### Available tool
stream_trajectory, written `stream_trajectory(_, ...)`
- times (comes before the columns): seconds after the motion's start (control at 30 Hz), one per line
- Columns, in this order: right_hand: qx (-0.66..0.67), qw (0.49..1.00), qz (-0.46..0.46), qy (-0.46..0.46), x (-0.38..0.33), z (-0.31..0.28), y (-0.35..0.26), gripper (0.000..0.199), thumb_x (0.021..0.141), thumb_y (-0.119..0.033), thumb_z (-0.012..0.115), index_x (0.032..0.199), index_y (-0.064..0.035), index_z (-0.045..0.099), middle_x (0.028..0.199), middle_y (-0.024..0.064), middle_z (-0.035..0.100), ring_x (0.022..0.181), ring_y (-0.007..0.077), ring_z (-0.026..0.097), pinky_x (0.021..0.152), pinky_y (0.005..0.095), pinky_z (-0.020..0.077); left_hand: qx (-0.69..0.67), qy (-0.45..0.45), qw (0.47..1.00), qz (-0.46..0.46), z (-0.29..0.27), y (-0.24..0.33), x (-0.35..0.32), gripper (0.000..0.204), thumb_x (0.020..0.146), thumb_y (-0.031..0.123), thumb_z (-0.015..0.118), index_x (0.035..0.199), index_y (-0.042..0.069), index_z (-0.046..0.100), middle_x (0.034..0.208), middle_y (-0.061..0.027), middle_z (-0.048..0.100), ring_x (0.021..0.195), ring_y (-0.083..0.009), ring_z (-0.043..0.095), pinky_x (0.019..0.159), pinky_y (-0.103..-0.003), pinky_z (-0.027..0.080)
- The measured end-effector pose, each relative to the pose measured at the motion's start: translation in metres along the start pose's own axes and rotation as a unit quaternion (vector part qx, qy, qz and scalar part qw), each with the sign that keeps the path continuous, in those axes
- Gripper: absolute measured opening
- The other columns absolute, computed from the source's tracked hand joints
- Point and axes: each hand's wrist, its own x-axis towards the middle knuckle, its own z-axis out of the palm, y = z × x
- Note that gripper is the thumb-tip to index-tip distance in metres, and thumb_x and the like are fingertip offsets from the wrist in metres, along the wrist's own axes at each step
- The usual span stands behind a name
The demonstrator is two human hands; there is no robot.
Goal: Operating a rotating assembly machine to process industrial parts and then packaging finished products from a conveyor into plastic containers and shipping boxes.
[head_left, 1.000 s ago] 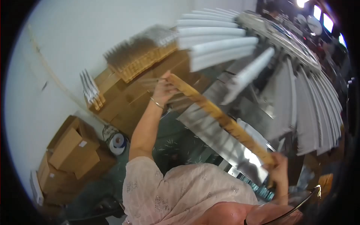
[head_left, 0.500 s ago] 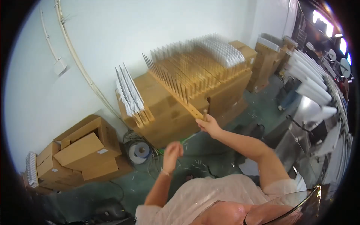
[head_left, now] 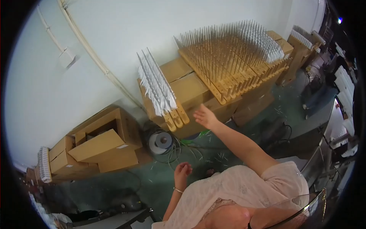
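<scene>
My right hand reaches forward with its fingers spread and holds nothing. It hovers just in front of the cardboard boxes, below the near end of a row of wooden bars with upright metal pins. Left of my hand, a few wooden bars with white sleeved pins lean on the same boxes. My left hand, with a bracelet at the wrist, hangs low near my chest, fingers loosely curled and empty.
A reel of wire with loose strands lies on the green floor beside the boxes. Open cardboard cartons stand at the left by the white wall. More pin racks and machines crowd the right side.
The wooden pin bar that I carried has left my hands and lies with the row on the boxes. My right hand has come off it and my left hand has dropped.
</scene>
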Motion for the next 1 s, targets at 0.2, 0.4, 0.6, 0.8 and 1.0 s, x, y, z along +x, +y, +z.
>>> stream_trajectory(0.2,-0.306,0.946,-0.078,-0.078,0.038,0.039,0.033,0.039,0.081,-0.037,0.051,0.105,-0.0054,0.051,0.09,0.009,0.059,0.078,0.0181,0.057,0.059,0.0291,0.0452,0.01,-0.027,0.999,-0.019,0.011,0.007,0.007,0.019,0.084,0.01,0.05,0.101,0.003,0.052,0.088,-0.0077,0.059,0.07,-0.0136,0.057,0.062,-0.025,0.047)
stream_trajectory(0.4,-0.212,0.967,-0.016,-0.141,0.027,0.018,-0.016,0.023,0.086,-0.026,0.045,0.099,-0.0068,0.045,0.08,0.0093,0.056,0.06,0.017,0.055,0.048,0.0271,0.0433,0.003,-0.008,1.0,-0.003,-0.008,0.009,-0.004,0.019,0.084,0.01,0.05,0.101,0.002,0.052,0.088,-0.0073,0.059,0.071,-0.0133,0.057,0.062,-0.025,0.047)
stream_trajectory(0.6,-0.251,0.956,-0.099,-0.117,-0.002,0.01,-0.027,0.017,0.086,-0.023,0.045,0.093,-0.0084,0.039,0.071,0.0079,0.052,0.048,0.0142,0.047,0.04,0.025,0.0366,0.028,-0.032,0.999,0.001,0.002,0.019,0.0,0.017,0.085,0.009,0.049,0.099,0.002,0.053,0.088,-0.0071,0.058,0.072,-0.0132,0.057,0.064,-0.024,0.047)
stream_trajectory(0.8,-0.269,0.928,-0.251,-0.059,-0.078,-0.009,-0.02,0.015,0.084,-0.015,0.05,0.088,-0.0067,0.038,0.066,0.0076,0.051,0.048,0.0121,0.048,0.041,0.0251,0.0374,0.367,-0.147,0.877,0.273,0.055,0.076,-0.003,0.02,0.085,0.009,0.047,0.103,0.001,0.051,0.09,-0.0047,0.058,0.073,-0.0097,0.053,0.066,-0.022,0.042)
stream_trajectory(1.0,-0.491,0.762,-0.414,0.085,-0.185,-0.03,-0.003,0.015,0.082,-0.009,0.052,0.089,-0.003,0.041,0.065,0.0051,0.053,0.056,0.0105,0.05,0.049,0.0241,0.0403,0.248,-0.044,0.805,0.537,0.137,0.174,0.022,0.04,0.088,0.02,0.036,0.122,0.001,0.04,0.128,-0.0166,0.038,0.119,-0.0232,0.035,0.098,-0.034,0.024)
